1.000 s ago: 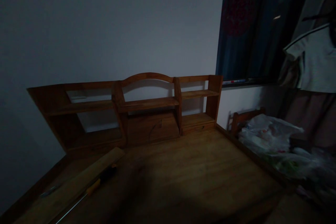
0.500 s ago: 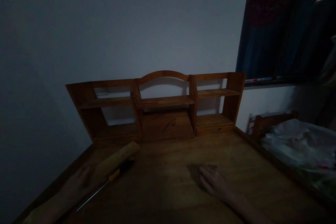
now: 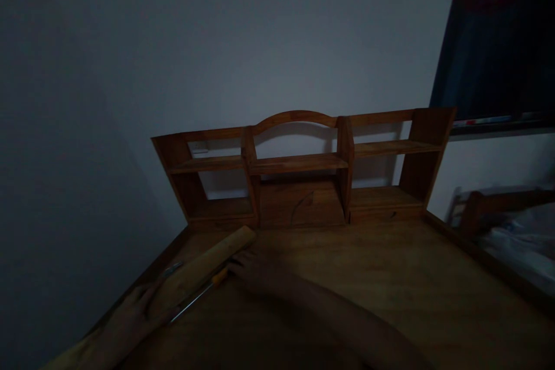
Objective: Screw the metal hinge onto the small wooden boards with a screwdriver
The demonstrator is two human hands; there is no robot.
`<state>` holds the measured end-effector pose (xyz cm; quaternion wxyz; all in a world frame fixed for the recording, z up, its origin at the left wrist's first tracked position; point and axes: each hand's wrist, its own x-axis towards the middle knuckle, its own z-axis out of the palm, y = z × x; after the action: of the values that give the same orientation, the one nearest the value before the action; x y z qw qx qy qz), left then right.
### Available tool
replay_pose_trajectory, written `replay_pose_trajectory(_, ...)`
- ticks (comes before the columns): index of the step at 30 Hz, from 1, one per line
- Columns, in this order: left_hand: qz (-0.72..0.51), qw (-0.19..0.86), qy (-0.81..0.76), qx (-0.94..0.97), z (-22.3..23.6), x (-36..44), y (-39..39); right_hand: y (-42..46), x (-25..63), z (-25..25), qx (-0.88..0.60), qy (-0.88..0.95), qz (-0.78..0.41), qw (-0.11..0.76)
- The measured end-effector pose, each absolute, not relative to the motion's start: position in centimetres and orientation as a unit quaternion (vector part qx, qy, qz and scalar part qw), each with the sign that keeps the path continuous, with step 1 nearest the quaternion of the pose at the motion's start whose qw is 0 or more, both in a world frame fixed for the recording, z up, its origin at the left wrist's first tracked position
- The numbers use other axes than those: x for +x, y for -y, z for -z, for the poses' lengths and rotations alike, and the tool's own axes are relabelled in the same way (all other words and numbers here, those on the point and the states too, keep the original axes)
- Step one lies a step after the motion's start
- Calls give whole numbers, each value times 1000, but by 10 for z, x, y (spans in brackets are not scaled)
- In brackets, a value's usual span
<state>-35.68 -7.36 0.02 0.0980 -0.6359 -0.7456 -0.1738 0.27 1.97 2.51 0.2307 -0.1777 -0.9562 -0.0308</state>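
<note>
Left hand (image 3: 133, 313) over long tan wooden bar (image 3: 203, 266), right hand (image 3: 254, 272) at slim metal-shafted, yellow-handled tool (image 3: 219, 276); dim, I can't tell either grasp; loose hold could let tool roll

Light is dim and bluish-grey, palest on the wall (image 3: 281, 40) beyond the hands (image 3: 255, 274), while the window (image 3: 503, 58) to their far right is nearly black. A soft shadow darkens the bench (image 3: 390, 272) under the right forearm (image 3: 347, 318); between the hands the screwdriver (image 3: 199, 296) glints thinly. Finger outlines are murky, and the shelf unit (image 3: 299, 165) appears splayed outward at its ends.
</note>
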Motion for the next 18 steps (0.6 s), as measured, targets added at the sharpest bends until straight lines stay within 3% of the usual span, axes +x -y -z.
replay_pose_trajectory(9, 174, 72, 754, -630, -4, -348, 76, -19, -31, -17, -193, 952, 44, 235)
replay_pose_trajectory(18, 200, 122, 748, -621, -44, -341, 92, -10, 76, -54, -251, 921, 21, 296)
